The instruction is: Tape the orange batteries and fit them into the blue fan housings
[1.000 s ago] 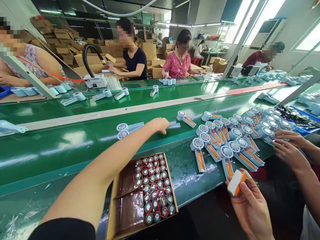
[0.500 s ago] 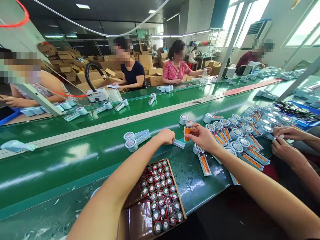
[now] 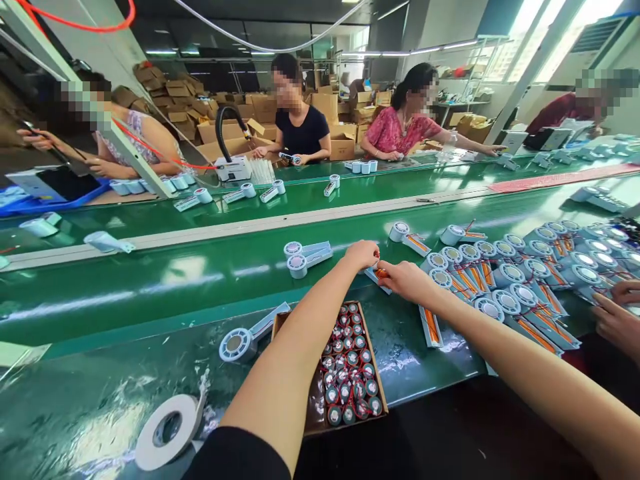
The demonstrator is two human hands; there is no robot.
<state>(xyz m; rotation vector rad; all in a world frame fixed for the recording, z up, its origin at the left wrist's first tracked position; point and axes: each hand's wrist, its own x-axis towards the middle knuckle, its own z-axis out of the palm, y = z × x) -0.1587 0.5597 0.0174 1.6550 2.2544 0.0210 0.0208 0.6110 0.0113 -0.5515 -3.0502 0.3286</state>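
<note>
My left hand (image 3: pixel 364 255) is closed in a pinch at the far end of a light-blue fan handle (image 3: pixel 379 281); what its fingertips grip is hidden. My right hand (image 3: pixel 409 279) holds an orange-wrapped battery (image 3: pixel 383 273) at that handle's open channel, partly covered by the fingers. Under my left forearm stands a cardboard box (image 3: pixel 376 360) with several upright batteries (image 3: pixel 344 393) with red wires. Right of my hands lie many handheld fan bodies (image 3: pixel 470 253), several with orange batteries in their handles.
Two fan bodies (image 3: pixel 298 265) lie on the green conveyor (image 3: pixel 225 267). Another fan body (image 3: pixel 237 345) and a roll of white tape (image 3: pixel 145 437) are on the near table. A co-worker's hands (image 3: pixel 620 313) are at the right edge. Several people sit across the belt.
My right hand has lowered the battery from upright above the handle down to it. My left hand stays by the handle. The view has swung left, bringing the tape roll into sight.
</note>
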